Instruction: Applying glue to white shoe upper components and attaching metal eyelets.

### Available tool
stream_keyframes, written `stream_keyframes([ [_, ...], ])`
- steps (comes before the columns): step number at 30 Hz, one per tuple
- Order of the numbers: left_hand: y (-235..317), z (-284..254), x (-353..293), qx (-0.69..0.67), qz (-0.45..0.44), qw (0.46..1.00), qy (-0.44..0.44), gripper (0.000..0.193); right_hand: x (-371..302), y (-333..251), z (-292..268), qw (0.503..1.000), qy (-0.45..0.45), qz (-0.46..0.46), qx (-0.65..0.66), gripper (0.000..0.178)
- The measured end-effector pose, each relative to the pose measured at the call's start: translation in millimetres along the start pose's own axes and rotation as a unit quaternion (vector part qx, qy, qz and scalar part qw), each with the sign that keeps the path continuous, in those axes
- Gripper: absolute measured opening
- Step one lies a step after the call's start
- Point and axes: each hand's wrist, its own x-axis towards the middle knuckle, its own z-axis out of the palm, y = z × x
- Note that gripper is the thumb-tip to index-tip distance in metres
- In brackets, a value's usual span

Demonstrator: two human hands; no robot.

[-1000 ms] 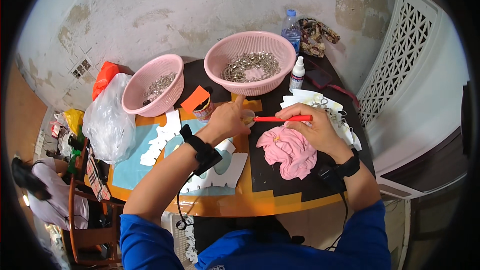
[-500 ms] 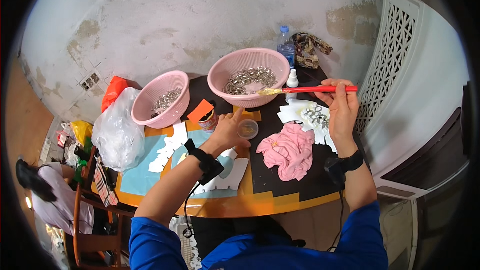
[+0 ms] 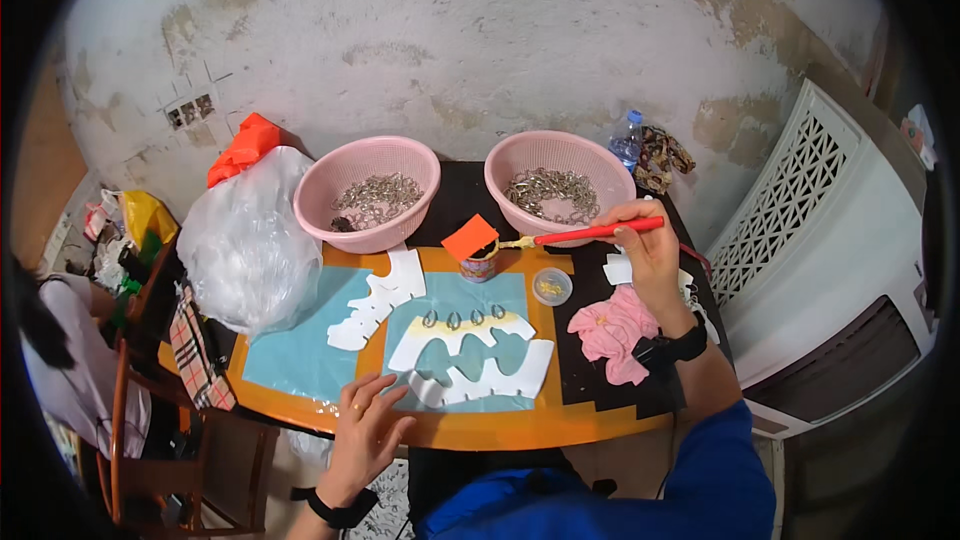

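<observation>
My right hand (image 3: 648,258) grips a brush (image 3: 600,232) by its red handle. The brush's yellow-smeared tip is beside the rim of a small printed can (image 3: 480,268), and an orange card (image 3: 470,237) sticks up from that can. Over the table's front edge, my left hand (image 3: 362,428) is empty, its fingers apart. Ahead of it lies a white scalloped piece (image 3: 418,343) with a yellowish upper edge and several metal loops (image 3: 453,321) along it. A second white notched piece (image 3: 490,386) lies just nearer to me.
Two pink baskets (image 3: 318,218) of metal hardware stand at the back. A round clear tub (image 3: 552,287) and crumpled pink cloth (image 3: 612,330) are right of the can. Another white piece (image 3: 378,300) and a stuffed plastic bag (image 3: 245,250) lie left. A person (image 3: 85,360) sits far left.
My left hand has left the spot by the can and tub and drawn back to the front edge. The brush has come over to the can's rim. My view has shifted.
</observation>
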Motion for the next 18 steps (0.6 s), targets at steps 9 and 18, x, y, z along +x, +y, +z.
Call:
stream_keyframes([
  [9,-56.4,26.3,-1.3,-0.054,-0.008,0.998,0.035,0.043,48.4,-18.4,49.0,0.988,-0.103,0.028,-0.115,0.009],
  [18,-66.3,18.8,-0.6,-0.071,-0.003,0.997,-0.003,0.038,62.3,-26.0,79.6,0.961,-0.161,0.036,-0.22,0.006],
])
